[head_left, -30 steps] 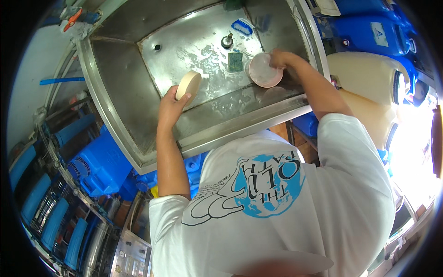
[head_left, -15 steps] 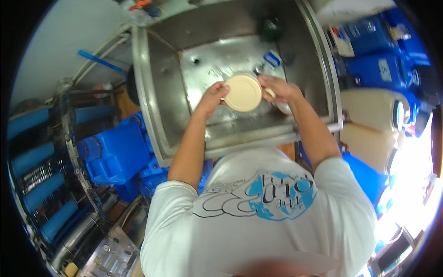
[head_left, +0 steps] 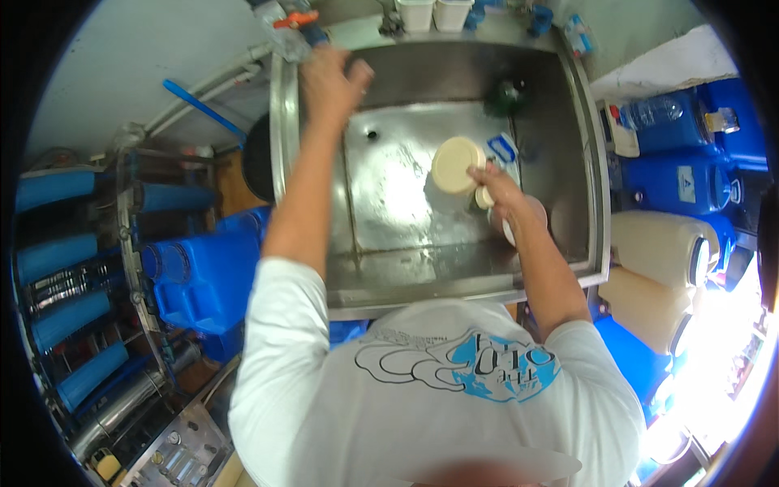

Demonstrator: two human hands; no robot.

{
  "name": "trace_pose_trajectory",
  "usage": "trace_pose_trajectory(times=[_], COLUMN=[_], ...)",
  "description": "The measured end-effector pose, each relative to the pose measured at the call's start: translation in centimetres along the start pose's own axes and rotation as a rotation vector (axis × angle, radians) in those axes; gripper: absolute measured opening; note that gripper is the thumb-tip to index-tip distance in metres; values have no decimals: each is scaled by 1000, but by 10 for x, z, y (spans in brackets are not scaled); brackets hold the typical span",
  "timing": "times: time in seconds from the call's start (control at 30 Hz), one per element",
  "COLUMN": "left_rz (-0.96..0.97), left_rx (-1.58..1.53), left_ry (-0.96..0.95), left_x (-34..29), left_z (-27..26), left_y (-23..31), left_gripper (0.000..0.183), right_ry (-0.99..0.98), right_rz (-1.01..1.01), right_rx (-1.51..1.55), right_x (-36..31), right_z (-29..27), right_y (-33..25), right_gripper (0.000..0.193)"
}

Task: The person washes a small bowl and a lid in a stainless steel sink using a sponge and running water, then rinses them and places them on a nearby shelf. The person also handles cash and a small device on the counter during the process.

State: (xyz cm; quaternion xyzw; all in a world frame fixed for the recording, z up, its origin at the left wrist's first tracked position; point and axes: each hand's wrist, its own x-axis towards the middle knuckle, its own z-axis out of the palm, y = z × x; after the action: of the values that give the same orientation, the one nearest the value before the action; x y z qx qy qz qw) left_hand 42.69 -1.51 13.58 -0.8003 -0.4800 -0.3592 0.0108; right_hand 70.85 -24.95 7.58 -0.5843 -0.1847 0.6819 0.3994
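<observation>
My right hand pinches a round cream lid by its edge over the sink. A smaller cream piece shows just under those fingers; whether the hand holds it too is unclear. Beneath my right wrist lies a pale round container, partly covered. My left hand, slightly blurred, is stretched over the sink's far left corner with the thumb apart, holding nothing visible. Close beyond it is a valve with an orange handle.
In the sink are a blue plastic piece and a dark green round object. White tubs stand on the back ledge. Blue jerrycans and cream ones line the right; another blue jerrycan stands left.
My left hand has let go of the lid and moved up and left toward the orange-handled valve. The right hand now holds the lid alone, and the view has shifted.
</observation>
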Motion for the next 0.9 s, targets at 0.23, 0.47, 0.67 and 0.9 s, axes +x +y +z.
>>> trace_pose_trajectory(times=[0.23, 0.47, 0.67, 0.9], left_rz=[-229, -670, -1114, -1305], left_rx=[207, -703, -1611, -1760], left_ry=[59, 82, -731, -683], left_x=[115, 2, -123, -126], left_z=[-10, 82, 109, 108], left_y=[-113, -69, 102, 126], left_gripper=[32, 42, 87, 72], right_ry=[-17, -12, -102, -23], right_rz=[-40, 42, -34, -142], right_rx=[-107, 83, -141, -116], right_x=[31, 62, 94, 99], right_z=[-14, 46, 67, 38], right_y=[3, -18, -27, -12], right_gripper=[25, 21, 21, 23])
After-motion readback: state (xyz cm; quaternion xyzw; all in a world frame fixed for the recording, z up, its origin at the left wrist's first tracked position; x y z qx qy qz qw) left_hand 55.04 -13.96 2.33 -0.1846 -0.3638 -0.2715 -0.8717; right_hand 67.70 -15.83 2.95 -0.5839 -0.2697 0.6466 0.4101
